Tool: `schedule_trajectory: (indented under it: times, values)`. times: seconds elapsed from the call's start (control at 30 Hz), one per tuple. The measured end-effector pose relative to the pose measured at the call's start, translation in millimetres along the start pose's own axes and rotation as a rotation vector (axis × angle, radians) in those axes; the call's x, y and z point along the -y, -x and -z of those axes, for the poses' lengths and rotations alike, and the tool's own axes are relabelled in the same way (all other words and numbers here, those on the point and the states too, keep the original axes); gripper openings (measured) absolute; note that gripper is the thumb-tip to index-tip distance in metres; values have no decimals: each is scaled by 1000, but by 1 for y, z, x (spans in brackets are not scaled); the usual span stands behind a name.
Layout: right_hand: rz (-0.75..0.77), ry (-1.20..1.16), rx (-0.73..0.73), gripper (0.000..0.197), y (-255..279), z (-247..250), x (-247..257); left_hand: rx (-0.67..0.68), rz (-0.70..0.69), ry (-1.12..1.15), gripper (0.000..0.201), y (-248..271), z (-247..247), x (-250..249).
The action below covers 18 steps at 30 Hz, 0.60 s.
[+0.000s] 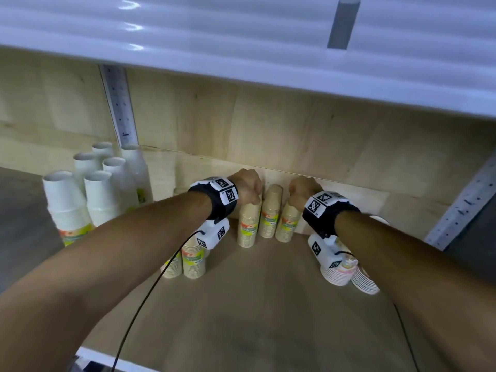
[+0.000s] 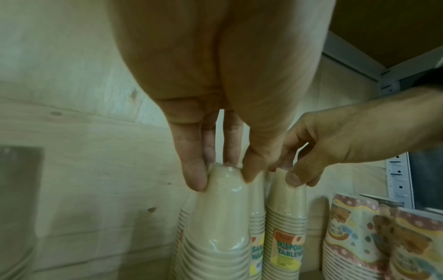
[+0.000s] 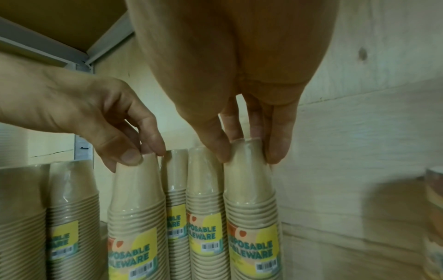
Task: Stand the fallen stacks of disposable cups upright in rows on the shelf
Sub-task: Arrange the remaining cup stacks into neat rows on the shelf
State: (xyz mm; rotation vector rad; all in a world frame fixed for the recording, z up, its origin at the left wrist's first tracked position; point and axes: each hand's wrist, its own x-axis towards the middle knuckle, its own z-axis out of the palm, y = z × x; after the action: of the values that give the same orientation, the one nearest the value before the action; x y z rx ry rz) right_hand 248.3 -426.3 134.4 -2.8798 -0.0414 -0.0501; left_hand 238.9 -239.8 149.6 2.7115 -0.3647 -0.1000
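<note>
Two hands (image 1: 251,185) pinch upright tan cup stacks (image 1: 271,213); labels yellow.

**Materials and finishes on the shelf**

The tan cup stacks (image 3: 251,208) are seen to be matt ribbed paper, wrapped in glossy clear film. The shelf board (image 1: 255,304) and back panel (image 1: 295,130) are pale, smooth wood; the uprights (image 1: 120,108) are grey perforated metal.

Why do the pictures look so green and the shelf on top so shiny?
Head view: bright glare streaks on the white upper shelf, whose edge looks bent by the wide lens. Both wrist views: dim, greenish light; the tan cup stacks are fairly sharp, the palm up close is soft.
</note>
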Motion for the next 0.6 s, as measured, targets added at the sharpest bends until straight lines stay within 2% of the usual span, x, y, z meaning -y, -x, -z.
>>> schedule_trajectory:
  times: [0.6]
  values:
    - [8, 39, -72, 22, 4, 3, 3, 19, -16, 9, 34, -4, 3, 4]
